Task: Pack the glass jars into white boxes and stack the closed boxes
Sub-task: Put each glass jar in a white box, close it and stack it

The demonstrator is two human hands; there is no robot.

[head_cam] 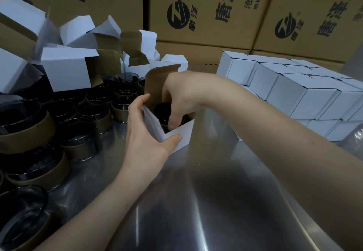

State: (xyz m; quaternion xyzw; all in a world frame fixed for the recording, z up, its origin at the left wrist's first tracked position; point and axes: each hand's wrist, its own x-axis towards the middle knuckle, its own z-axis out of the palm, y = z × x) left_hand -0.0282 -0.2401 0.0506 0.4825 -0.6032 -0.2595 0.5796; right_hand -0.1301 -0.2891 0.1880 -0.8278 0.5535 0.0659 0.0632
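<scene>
- cartons [206, 11] printed "唐泽" beside a round logo.
- dark glass jar [162, 111], seated in an open white box [182, 133] on the bench [216, 191].
- box held by left grip [145, 131]; jar clasped by right grip [182, 95].

Large brown cartons [206, 15], printed with a black logo and Chinese characters, stood stacked along the back. Reflective brushed-metal tabletop [196, 201] lay in the foreground.
</scene>
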